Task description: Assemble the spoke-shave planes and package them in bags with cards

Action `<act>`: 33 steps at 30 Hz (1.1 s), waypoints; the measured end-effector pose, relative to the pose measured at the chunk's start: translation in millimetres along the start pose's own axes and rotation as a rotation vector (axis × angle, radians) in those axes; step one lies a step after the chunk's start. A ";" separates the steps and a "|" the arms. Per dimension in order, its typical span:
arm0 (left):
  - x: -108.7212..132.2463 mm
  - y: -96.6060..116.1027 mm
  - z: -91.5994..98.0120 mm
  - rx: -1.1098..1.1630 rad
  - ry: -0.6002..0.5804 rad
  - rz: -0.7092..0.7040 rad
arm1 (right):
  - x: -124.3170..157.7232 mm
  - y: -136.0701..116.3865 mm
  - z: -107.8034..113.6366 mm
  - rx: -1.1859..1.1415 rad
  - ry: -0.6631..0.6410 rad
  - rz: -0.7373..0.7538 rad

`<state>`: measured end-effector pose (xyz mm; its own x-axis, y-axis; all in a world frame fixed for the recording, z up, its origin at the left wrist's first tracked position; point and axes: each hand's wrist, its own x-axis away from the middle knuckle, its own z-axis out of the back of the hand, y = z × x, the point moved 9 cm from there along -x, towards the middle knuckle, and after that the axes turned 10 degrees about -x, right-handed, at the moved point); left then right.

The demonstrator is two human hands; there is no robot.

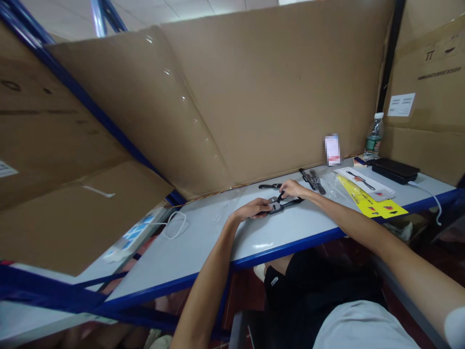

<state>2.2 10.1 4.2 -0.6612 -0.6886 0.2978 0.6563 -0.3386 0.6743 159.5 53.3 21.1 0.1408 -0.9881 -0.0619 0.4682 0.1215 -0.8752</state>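
Over the grey-white table (207,247), both hands work at a black-handled tool with a flat grey head (276,207). My left hand (252,208) is closed on the left side of this tool, by its grey head. My right hand (293,189) pinches a dark part at the tool's upper edge, thumb and fingers together. One black handle runs out to the right beneath my right hand. Just behind the hands lies another black-handled tool (269,186). Several dark tools, some in clear wrap (317,182), rest to the right. Fingers hide part of the held tool.
Yellow cards (363,201) and a white printed card (363,183) lie to the right. Beyond them are a black case (395,170), a water bottle (374,138) and an upright phone (332,150). A white cable (176,225) loops at left. Cardboard (272,87) walls the back.
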 end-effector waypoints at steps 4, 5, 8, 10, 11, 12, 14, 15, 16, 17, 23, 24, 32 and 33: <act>-0.8 -3.0 -0.3 0.033 -0.026 -0.001 | 4.9 2.2 4.5 -0.392 -0.025 -0.064; -0.7 -4.1 -0.2 0.044 -0.032 0.005 | 6.1 1.4 3.9 -0.505 -0.044 -0.075; 0.2 -7.7 -0.9 0.073 -0.063 0.028 | 10.1 -5.1 -0.6 -0.758 -0.124 -0.085; 0.8 -9.5 -1.0 0.079 -0.074 0.039 | 13.3 -9.7 -4.1 -0.842 -0.168 -0.095; 1.2 -9.9 -0.7 0.076 -0.075 0.042 | 14.9 -11.4 -5.3 -0.861 -0.182 -0.102; 1.6 -9.9 -0.3 0.070 -0.072 0.045 | 16.2 -12.2 -5.7 -0.861 -0.183 -0.110; 2.6 -8.9 0.0 0.062 -0.070 0.047 | 18.2 -12.4 -4.1 -0.798 -0.163 -0.117; 3.2 -8.0 -0.4 0.062 -0.074 0.046 | 18.8 -12.0 -2.8 -0.752 -0.152 -0.117; 3.8 -7.0 -0.9 0.066 -0.079 0.045 | 19.2 -11.4 -2.1 -0.711 -0.148 -0.119; 4.3 -6.0 -1.4 0.071 -0.084 0.042 | 19.4 -10.8 -1.9 -0.684 -0.148 -0.122; 2.9 -7.0 -0.3 0.106 -0.065 0.030 | 17.6 -10.6 -7.3 -0.785 -0.189 -0.112; 2.1 -8.2 0.3 0.115 -0.056 0.035 | 16.9 -11.1 -6.9 -0.795 -0.177 -0.097; 0.8 -8.7 -0.5 0.137 -0.051 0.025 | 19.9 -20.5 -17.7 -0.674 -0.225 -0.043; 1.1 -8.4 -0.4 0.128 -0.047 0.024 | 20.7 -22.9 -19.4 -0.664 -0.239 -0.032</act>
<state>-3.9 11.9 -1.5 -0.6640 -0.6636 0.3446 0.6226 -0.2353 0.7464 134.9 28.2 30.5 0.3595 -0.9331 0.0088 -0.1452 -0.0653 -0.9872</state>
